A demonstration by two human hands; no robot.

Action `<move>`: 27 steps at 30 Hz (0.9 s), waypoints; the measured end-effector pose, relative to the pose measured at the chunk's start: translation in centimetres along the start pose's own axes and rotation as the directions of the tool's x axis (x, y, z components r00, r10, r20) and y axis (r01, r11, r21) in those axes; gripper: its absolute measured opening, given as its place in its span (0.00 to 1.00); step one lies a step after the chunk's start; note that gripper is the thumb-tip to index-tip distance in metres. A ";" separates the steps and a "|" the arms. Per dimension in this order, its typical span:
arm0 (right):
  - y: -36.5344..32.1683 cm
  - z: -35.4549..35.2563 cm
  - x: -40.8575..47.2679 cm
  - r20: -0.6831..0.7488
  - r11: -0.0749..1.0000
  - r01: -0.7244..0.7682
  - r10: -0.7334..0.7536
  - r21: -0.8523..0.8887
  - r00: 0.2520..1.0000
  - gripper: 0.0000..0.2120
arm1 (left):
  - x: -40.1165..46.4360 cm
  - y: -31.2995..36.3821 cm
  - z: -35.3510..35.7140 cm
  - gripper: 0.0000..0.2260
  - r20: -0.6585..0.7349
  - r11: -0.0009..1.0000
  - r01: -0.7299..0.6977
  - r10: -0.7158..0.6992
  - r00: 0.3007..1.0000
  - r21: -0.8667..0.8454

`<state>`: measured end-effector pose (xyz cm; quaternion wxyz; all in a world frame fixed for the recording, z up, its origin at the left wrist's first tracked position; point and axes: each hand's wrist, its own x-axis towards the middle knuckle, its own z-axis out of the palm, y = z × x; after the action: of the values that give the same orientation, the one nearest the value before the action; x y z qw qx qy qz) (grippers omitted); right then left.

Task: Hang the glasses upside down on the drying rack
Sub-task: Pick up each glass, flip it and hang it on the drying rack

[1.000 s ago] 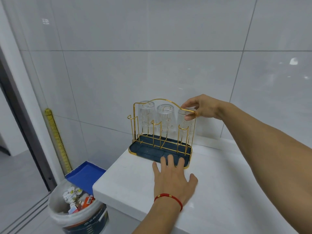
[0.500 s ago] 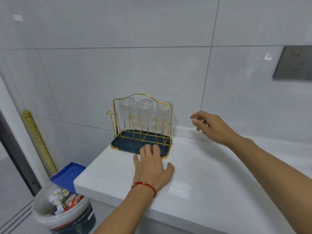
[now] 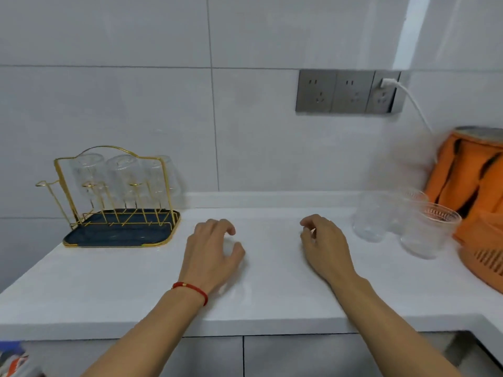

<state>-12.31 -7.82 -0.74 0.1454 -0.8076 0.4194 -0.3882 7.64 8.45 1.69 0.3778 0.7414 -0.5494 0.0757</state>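
Observation:
A gold wire drying rack (image 3: 62, 175) with a dark blue base tray (image 3: 119, 236) stands at the counter's left. Three clear ribbed glasses (image 3: 123, 175) hang upside down on its back pegs. Upright clear glasses (image 3: 427, 229) stand in a group at the right, one of them (image 3: 371, 219) nearest my hands. My left hand (image 3: 212, 254), with a red string at the wrist, hovers over the counter's middle with curled fingers and holds nothing. My right hand (image 3: 324, 246) is beside it, fingers loosely bent, empty, a short way left of the upright glasses.
The white counter (image 3: 272, 300) runs along a tiled wall. An orange basket (image 3: 481, 257) and an orange bag (image 3: 468, 170) sit at the far right. Grey wall sockets (image 3: 345, 91) hold a white plug and cable. Grey cabinet fronts are below the counter edge.
The view has swung right. My right hand left the rack and came to the counter's middle. My left hand lifted off the spot in front of the rack and moved right.

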 end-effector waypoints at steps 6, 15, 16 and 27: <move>0.4 -3.3 -0.3 -0.661 0.972 -0.135 0.229 0.192 0.714 0.19 | 1.9 9.2 7.9 0.15 0.166 0.987 -0.136 0.149 0.975 -0.088; 3.0 -4.9 0.3 -0.698 0.865 -0.343 0.500 0.367 0.513 0.32 | 1.4 8.6 10.9 0.20 0.264 0.976 -0.075 0.128 0.956 -0.203; 3.0 -4.6 0.4 -0.683 0.874 -0.349 0.483 0.338 0.548 0.32 | 1.5 8.6 10.9 0.20 0.266 0.974 -0.058 0.116 0.957 -0.217; 5.1 -3.9 3.0 -0.447 0.813 -0.553 0.569 0.181 0.690 0.41 | 1.7 8.4 10.2 0.21 0.294 0.932 0.098 0.009 0.956 -0.348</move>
<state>-17.12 -12.98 0.51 0.1607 -0.5155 0.6617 -0.5201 -2.14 -0.29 -0.57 0.4235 0.6752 -0.5864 -0.1446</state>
